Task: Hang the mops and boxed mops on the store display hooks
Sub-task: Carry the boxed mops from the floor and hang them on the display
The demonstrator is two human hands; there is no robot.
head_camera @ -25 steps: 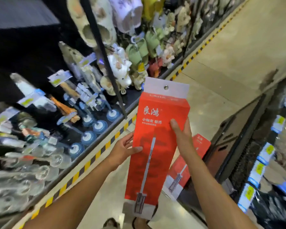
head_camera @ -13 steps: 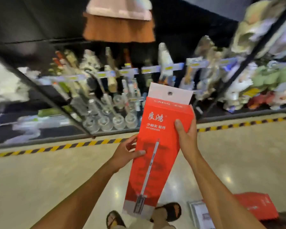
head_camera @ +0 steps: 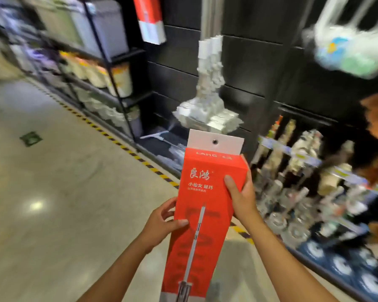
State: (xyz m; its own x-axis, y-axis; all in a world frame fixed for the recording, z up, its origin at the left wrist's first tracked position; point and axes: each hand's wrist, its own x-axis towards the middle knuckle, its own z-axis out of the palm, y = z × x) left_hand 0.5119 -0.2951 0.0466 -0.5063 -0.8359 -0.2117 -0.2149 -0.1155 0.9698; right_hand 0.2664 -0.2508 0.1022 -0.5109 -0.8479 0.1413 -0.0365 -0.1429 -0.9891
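Observation:
I hold a tall red boxed mop [head_camera: 207,205] upright in front of me, its white hang tab with a punched hole at the top. My left hand [head_camera: 162,221] grips the box's left edge at mid height, thumb on the front. My right hand [head_camera: 241,195] grips the right edge higher up, thumb across the front. Another red and white boxed mop [head_camera: 150,18] hangs high on the black wall panel. A white mop [head_camera: 207,92] hangs just beyond the box's tab.
A black slatted wall panel [head_camera: 260,68] fills the background. Shelves of bins and tubs [head_camera: 100,68] run along the left. Hanging brushes and cleaning goods [head_camera: 310,192] crowd the right. Yellow-black floor tape [head_camera: 109,136] edges the display base on the beige floor.
The view has swung left along the aisle, from the brush display to the black wall panel with the hanging mop. Both hands keep the same hold on the box.

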